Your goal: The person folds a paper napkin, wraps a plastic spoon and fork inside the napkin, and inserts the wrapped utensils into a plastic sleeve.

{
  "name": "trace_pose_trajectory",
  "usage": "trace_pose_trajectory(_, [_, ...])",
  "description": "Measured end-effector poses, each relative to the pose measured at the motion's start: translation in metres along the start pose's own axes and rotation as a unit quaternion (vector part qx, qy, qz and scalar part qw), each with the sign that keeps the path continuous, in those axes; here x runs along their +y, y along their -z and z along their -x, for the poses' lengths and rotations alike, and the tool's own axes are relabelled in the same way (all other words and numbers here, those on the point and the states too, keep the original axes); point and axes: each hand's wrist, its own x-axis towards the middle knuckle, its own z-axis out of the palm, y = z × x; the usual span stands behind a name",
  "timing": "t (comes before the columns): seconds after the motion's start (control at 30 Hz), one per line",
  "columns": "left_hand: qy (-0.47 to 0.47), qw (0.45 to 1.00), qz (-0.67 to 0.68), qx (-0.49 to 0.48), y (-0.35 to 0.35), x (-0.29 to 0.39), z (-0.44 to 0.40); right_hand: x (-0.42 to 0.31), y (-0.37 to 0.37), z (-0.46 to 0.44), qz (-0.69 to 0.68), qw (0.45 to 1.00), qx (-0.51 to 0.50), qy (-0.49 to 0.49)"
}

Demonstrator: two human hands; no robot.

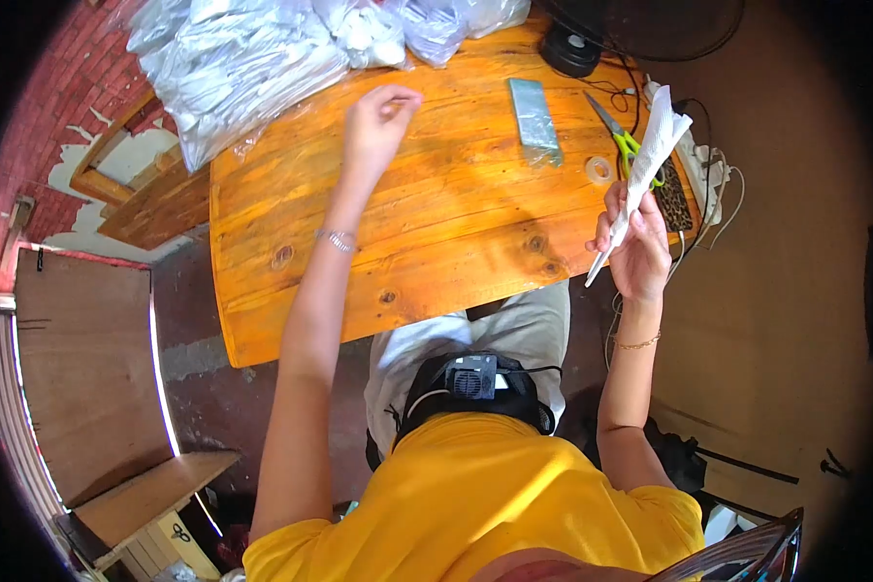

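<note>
My right hand (638, 247) is closed around a slim, rolled white paper napkin (647, 165), held at a slant over the table's right edge. The roll's top flares out loosely and its lower end narrows to a point; whether anything is wrapped inside I cannot tell. Above the left part of the table is my left hand (378, 121), fingers curled and the thumb close to them. Anything in that pinch is too small or hidden to make out. Green-handled scissors (629, 145) lie partly behind the napkin roll. A roll of clear tape (599, 171) lies left of them.
Clear plastic bags of white items (242, 73) cover the back left of the wooden table (388, 257). A flat bluish plastic packet (533, 116) lies at the back right. Beyond the scissors are a black round base (569, 50), cables and a white power strip (703, 179).
</note>
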Motion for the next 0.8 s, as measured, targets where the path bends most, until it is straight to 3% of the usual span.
trace_pose_trajectory(0.07, [-0.080, 0.994, -0.056, -0.044, -0.031, 0.010, -0.016, -0.004, 0.007, -0.001, 0.002, 1.000, 0.012, 0.020])
trace_pose_trajectory(0.13, [-0.076, 0.982, -0.068, -0.158, -0.066, 0.028, -0.009, -0.006, 0.012, -0.003, 0.007, 0.999, 0.029, 0.034])
trace_pose_trajectory(0.23, [-0.174, 0.953, -0.111, -0.222, -0.103, 0.044, 0.013, -0.007, 0.022, -0.004, 0.029, 0.997, 0.056, 0.046])
trace_pose_trajectory(0.33, [-0.280, 0.930, -0.159, -0.178, -0.115, 0.050, 0.022, -0.009, 0.029, -0.003, 0.048, 0.996, 0.062, 0.045])
trace_pose_trajectory(0.47, [-0.288, 0.901, -0.280, -0.162, -0.124, 0.049, 0.026, -0.008, 0.036, 0.000, 0.044, 0.996, 0.064, 0.042])
trace_pose_trajectory(0.8, [-0.276, 0.867, -0.389, -0.143, -0.141, 0.024, 0.025, -0.005, 0.033, -0.004, 0.053, 0.996, 0.064, 0.034])
